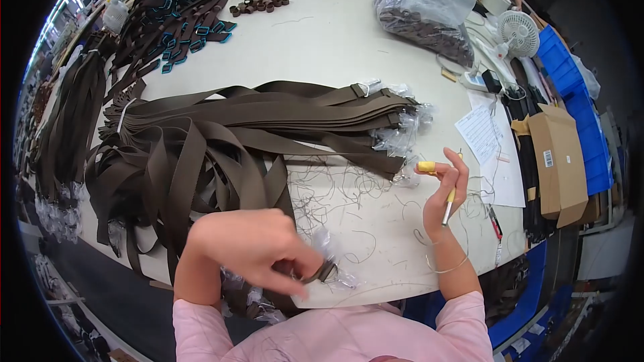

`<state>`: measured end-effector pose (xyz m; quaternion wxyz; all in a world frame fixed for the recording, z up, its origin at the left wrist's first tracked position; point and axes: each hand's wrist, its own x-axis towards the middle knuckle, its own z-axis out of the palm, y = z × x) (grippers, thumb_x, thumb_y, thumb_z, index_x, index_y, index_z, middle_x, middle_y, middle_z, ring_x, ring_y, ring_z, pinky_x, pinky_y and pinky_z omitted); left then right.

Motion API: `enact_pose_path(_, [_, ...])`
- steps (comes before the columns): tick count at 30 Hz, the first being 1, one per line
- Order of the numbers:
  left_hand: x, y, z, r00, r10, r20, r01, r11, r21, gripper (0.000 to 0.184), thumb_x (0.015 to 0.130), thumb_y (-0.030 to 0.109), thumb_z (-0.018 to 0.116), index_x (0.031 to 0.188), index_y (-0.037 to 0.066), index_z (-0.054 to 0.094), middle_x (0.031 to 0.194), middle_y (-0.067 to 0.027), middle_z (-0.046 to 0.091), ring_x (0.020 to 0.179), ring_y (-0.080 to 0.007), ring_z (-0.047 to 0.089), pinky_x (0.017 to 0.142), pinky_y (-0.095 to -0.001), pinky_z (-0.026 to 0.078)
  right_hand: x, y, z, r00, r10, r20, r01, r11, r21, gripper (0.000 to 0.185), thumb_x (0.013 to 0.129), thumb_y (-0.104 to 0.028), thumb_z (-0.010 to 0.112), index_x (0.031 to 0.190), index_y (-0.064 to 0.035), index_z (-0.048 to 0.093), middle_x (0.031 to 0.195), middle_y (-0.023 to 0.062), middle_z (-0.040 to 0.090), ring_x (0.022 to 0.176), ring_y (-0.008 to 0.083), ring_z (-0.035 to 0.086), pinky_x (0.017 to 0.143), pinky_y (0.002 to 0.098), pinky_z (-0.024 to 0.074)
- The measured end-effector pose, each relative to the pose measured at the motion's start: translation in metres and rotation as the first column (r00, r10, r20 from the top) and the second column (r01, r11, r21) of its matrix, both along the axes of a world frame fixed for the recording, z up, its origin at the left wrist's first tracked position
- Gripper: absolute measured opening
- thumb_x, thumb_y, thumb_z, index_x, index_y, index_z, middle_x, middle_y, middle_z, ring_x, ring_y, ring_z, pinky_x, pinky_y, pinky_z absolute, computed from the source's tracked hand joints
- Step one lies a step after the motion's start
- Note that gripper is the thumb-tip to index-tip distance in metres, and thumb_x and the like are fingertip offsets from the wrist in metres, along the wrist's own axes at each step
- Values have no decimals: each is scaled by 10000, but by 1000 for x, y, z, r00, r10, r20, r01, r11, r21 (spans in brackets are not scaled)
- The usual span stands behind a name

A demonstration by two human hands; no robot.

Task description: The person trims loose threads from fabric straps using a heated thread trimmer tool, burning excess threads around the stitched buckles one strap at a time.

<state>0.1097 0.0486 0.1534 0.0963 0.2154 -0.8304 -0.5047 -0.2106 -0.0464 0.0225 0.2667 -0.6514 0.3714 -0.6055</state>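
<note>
My left hand [251, 248] is curled over the near edge of the table, fingers bent around a dark brown strap [327, 271]. The strap's end shows beyond the fingertips, beside clear plastic wrap [345, 280]. To the right, my raised right hand [446, 188] has a slim white-and-yellow pen-like tool [449, 209] tucked between its fingers. Yellow tape [426, 167] wraps one fingertip. Between and beyond the hands lies a large tied bundle of brown webbing straps [268, 112], its right ends covered in clear plastic.
Loose threads [322, 191] litter the white table [315, 27]. Straps with blue-edged buckles [178, 23] and small brown loops [258, 5] lie at the back. A plastic bag [422, 7], paper sheet [479, 133], fan [518, 33] and cardboard box [557, 161] occupy the right side.
</note>
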Motion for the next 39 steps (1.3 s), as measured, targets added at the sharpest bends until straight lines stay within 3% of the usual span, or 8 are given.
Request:
enact_pose_path(3, [19, 9, 15, 985, -80, -152, 101, 986, 133, 308, 954, 301, 777, 1063, 15, 738, 867, -67, 762, 644, -158, 732, 572, -244, 594, -5, -14, -15, 942, -67, -329, 44, 996, -76, 155, 1006, -7, 616, 1156, -33, 644, 1079, 149, 727, 999, 261, 719, 883, 369, 575])
enact_pose_path(6, [17, -1, 5, 911, 396, -116, -388, 918, 85, 306, 923, 292, 796, 1016, 14, 708, 883, -120, 742, 734, -208, 730, 629, -296, 560, 8, -17, -6, 759, -103, -642, -39, 978, -204, 244, 905, -3, 715, 1131, -43, 631, 1123, 145, 709, 1145, 341, 651, 1003, 430, 509])
enact_pose_path(9, [-5, -12, -20, 693, 714, 101, -631, 668, -393, 385, 904, 236, 784, 1185, -1, 669, 1040, -101, 700, 1003, -260, 695, 936, -380, 550, 10, -15, -15, 778, -34, -628, -75, 986, -146, 289, 810, 5, 774, 1028, -58, 595, 1060, 118, 671, 1129, 356, 612, 1023, 500, 460])
enact_pose_path(12, [-45, -22, -57, 633, 760, -146, -490, 247, -836, 447, 887, 236, 786, 1250, 31, 625, 1238, -119, 637, 1207, -279, 593, 1129, -470, 418, 14, 5, -1, 777, -3, -629, -188, 953, -236, 299, 787, 2, 793, 971, -75, 570, 1017, 109, 647, 1050, 332, 630, 982, 504, 492])
enact_pose_path(18, [-58, -11, -87, 915, 297, 273, -132, 860, -493, 231, 922, 271, 733, 1000, 68, 654, 824, -98, 667, 918, -285, 665, 1068, -435, 422, 17, 71, -3, 714, 362, -599, -519, 848, -107, 323, 769, -29, 826, 927, -82, 549, 1028, 124, 644, 1015, 352, 638, 968, 495, 534])
enact_pose_path(23, [-43, -17, -113, 792, 529, 304, -351, 803, -482, 293, 936, 327, 721, 972, 54, 621, 722, -107, 636, 739, -355, 669, 788, -480, 508, 10, 66, 0, 740, 318, -593, -409, 912, -21, 338, 762, -53, 845, 877, -67, 527, 1054, 154, 660, 987, 359, 644, 972, 489, 534])
enact_pose_path(30, [-61, -18, -119, 758, 652, -22, -353, 382, -854, 263, 816, 104, 694, 1057, 49, 604, 1070, -103, 611, 957, -295, 624, 902, -419, 472, 12, 59, -21, 705, 230, -671, -311, 950, -1, 307, 728, 23, 781, 869, -52, 519, 1026, 137, 655, 967, 358, 637, 858, 469, 513])
enact_pose_path(39, [-79, -15, -142, 735, 672, -92, -580, 553, -598, 331, 751, -65, 631, 1079, -33, 591, 1196, -139, 557, 1128, -302, 563, 966, -383, 498, 20, 48, -8, 685, 112, -720, -244, 966, -82, 303, 691, 64, 708, 887, -59, 511, 1024, 134, 652, 1001, 348, 625, 849, 446, 483])
